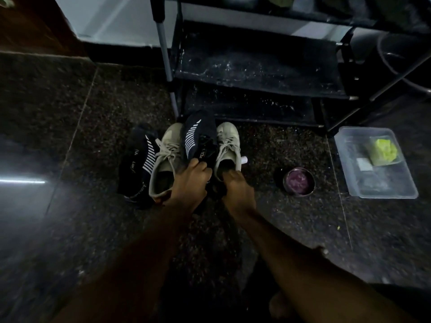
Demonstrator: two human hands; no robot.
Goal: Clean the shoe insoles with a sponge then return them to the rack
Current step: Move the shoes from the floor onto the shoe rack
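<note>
Sponge (pixel 384 152) lies in clear tub (pixel 366 128); purple paste (pixel 299 182) fills round tin (pixel 285 180).

Dim, grainy; glare streak on floor (pixel 23 181) at left; edges bent, forearms blurred.

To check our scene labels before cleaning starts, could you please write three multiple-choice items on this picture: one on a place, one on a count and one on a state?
1. Where is the sponge?
A. on the rack
B. in the clear tub
C. inside a shoe

2. How many shoes stand on the floor?
A. one
B. two
C. four

3. What is the left hand doing?
A. gripping a striped insole
B. lying flat on the floor
C. holding the tin

Key: 1 B, the sponge lies in the tub, right of the rack. 2 B, one pale pair shows. 3 A, its fingers curl round the insole between the shoes.
</note>
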